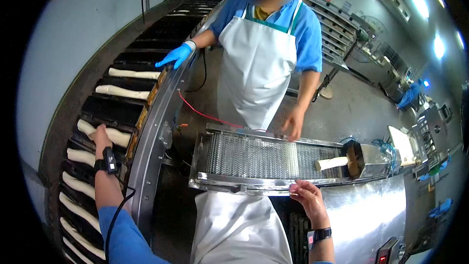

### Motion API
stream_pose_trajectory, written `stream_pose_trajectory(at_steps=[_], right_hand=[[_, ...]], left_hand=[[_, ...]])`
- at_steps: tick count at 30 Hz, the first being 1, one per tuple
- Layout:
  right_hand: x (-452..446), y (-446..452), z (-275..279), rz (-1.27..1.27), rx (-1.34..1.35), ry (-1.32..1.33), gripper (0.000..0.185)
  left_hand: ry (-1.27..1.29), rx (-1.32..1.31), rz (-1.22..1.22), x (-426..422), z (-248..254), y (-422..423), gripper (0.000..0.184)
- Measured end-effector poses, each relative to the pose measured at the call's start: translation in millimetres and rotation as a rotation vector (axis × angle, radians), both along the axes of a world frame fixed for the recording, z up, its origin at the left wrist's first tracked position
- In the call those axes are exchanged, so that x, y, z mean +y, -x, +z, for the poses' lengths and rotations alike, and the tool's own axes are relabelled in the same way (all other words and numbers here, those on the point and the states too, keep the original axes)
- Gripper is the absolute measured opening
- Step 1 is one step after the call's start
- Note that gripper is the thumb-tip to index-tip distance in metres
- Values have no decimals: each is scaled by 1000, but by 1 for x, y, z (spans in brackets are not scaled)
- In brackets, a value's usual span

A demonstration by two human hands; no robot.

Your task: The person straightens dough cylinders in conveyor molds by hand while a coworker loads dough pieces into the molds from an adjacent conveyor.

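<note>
On the left, my left hand [101,134] rests on a long pale dough strip [117,137] lying in a dark tray of the conveyor; its fingers are partly hidden. My right hand [309,195] is closed at the near edge of the mesh belt [244,156], with a small pink item [293,189] pinched between thumb and fingers. To the right of it, another pale dough piece [332,163] comes out of the metal outlet [359,159] onto the mesh. More dough strips [133,73] lie in separate dark trays along the conveyor.
Across the mesh belt stands a co-worker in a white apron [256,59]. Their blue-gloved hand [177,57] is at the conveyor's steel rail [159,122]; their bare hand [294,122] hangs over the mesh belt's far edge. A red cord [200,113] runs between the two machines.
</note>
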State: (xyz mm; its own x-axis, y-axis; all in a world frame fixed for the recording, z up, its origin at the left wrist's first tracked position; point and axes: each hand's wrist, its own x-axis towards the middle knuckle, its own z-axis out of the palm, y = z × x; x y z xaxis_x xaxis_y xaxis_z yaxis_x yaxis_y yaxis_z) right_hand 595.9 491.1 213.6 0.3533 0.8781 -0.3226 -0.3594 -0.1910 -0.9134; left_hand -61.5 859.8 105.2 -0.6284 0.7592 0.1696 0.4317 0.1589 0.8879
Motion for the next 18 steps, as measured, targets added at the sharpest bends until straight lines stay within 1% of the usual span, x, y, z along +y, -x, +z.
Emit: stream_pose_trajectory(at_steps=[1, 3, 4, 6, 7, 8, 9, 10, 11, 12, 14, 15, 16, 18], right_hand=[[8, -7, 1, 28, -57, 23, 29], [20, -21, 1, 70, -214, 64, 34], [19, -30, -1, 77, -212, 37, 34], [27, -50, -16, 140, -799, 114, 40], [35, -61, -22, 166, -1073, 77, 45], [40, -70, -28, 201, -1346, 43, 50], [48, -73, -33, 172, -1429, 78, 56], [50, -73, -37, 171, -1425, 69, 56], [56, -79, -41, 227, -1480, 120, 58], [60, -79, -42, 286, -1533, 177, 60], [60, -75, -48, 307, -1529, 158, 60], [57, -69, -46, 353, -1534, 11, 61], [53, -63, -47, 397, -1530, -137, 61], [44, -57, -51, 422, -1523, -102, 59]], left_hand=[[4, -291, 142, 3, -2, 0, 64], [-11, -585, 281, 3, -5, -3, 75], [-38, -507, 280, -13, -5, -3, 75], [-72, -351, 277, -40, -23, -3, 76], [-67, -342, 279, -56, -40, 3, 76], [-134, -60, -61, -81, -60, 11, 68], [55, 154, -49, -77, -57, 3, 70], [249, 397, -36, -74, -52, -6, 73], [417, 626, -29, -71, -47, -15, 76], [491, 465, 63, -67, -46, -20, 80], [620, 153, 278, -60, -47, -27, 90], [796, 378, 100, -68, -42, -25, 90], [635, 279, 101, -86, -23, -42, 90], [314, 82, 70, -125, 24, -79, 90]])
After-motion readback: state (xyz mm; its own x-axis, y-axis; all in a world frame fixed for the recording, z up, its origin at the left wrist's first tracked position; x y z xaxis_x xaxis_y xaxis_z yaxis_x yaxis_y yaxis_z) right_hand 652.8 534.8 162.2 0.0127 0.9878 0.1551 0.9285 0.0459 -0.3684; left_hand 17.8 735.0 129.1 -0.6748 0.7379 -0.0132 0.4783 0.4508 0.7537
